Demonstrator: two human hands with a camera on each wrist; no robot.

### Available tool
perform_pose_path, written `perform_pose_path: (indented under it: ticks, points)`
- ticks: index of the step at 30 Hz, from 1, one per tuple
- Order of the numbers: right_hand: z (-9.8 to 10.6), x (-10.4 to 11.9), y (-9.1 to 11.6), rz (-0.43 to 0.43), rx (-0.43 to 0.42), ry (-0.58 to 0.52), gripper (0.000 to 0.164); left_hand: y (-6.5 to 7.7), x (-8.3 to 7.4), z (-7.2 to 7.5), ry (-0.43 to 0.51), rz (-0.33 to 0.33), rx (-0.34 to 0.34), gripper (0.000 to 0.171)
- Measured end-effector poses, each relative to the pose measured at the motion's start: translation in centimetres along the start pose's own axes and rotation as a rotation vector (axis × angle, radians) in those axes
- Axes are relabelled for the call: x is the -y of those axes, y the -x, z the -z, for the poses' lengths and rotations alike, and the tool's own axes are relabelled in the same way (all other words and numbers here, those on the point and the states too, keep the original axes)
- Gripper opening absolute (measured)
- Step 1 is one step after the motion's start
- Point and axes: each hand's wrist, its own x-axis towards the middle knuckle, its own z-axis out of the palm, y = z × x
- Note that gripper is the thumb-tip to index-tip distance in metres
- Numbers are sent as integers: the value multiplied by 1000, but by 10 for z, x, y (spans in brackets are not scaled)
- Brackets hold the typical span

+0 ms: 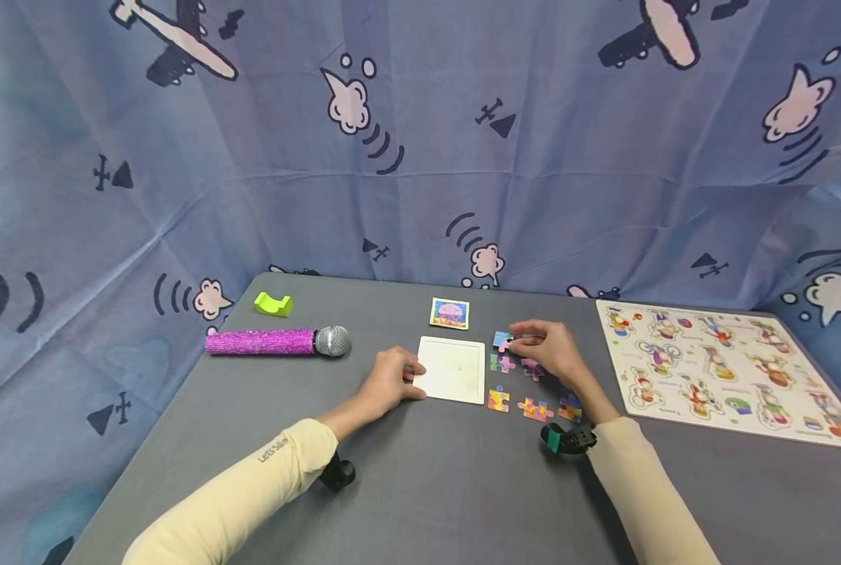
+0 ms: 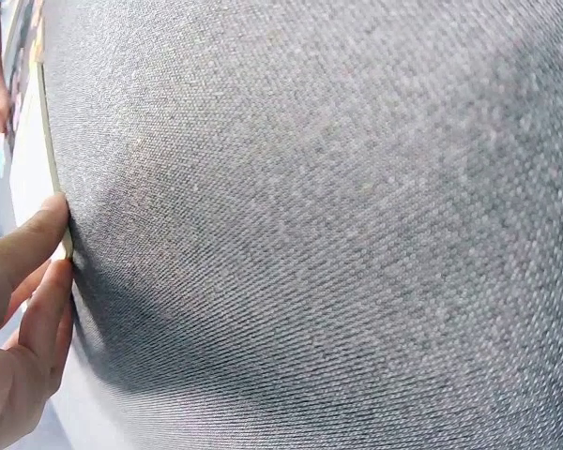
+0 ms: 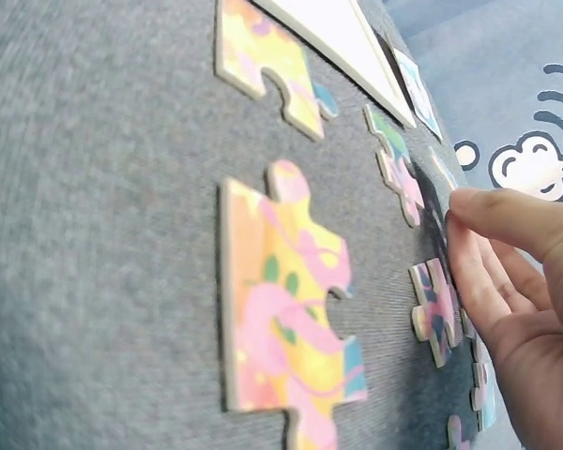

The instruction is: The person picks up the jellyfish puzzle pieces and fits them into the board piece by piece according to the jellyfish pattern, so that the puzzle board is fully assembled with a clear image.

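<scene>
Head view: left hand (image 1: 390, 380) clamping grip on left edge of white tray (image 1: 451, 369); right hand (image 1: 547, 349) pinching blue-and-pink piece (image 1: 501, 338) beside tray's upper right corner. Nothing sitting in tray; other pieces (image 1: 536, 409) lying loose along right, work seemingly just starting. Picture board (image 1: 683, 362) limiting room farther right; surface (image 1: 456, 486) stretching open nearside; microphone (image 1: 279, 341) lying left.

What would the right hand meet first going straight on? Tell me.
The right hand would probably meet the far right corner of the white tray first, past the blue-and-pink puzzle piece at its fingertips; it might skim by toward the picture card, since height and line are unclear.
</scene>
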Motion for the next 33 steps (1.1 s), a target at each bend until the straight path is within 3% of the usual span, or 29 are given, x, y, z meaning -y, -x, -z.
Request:
perform_pose_path:
  ticks: [15,33]
  points:
    - [-3,-7,-1,-17,11,60,31,0,0,-2,2,2,-6,32]
    - [2,-13,2,-101,67,-152,44,-1,1,-2,2,11,-15,33]
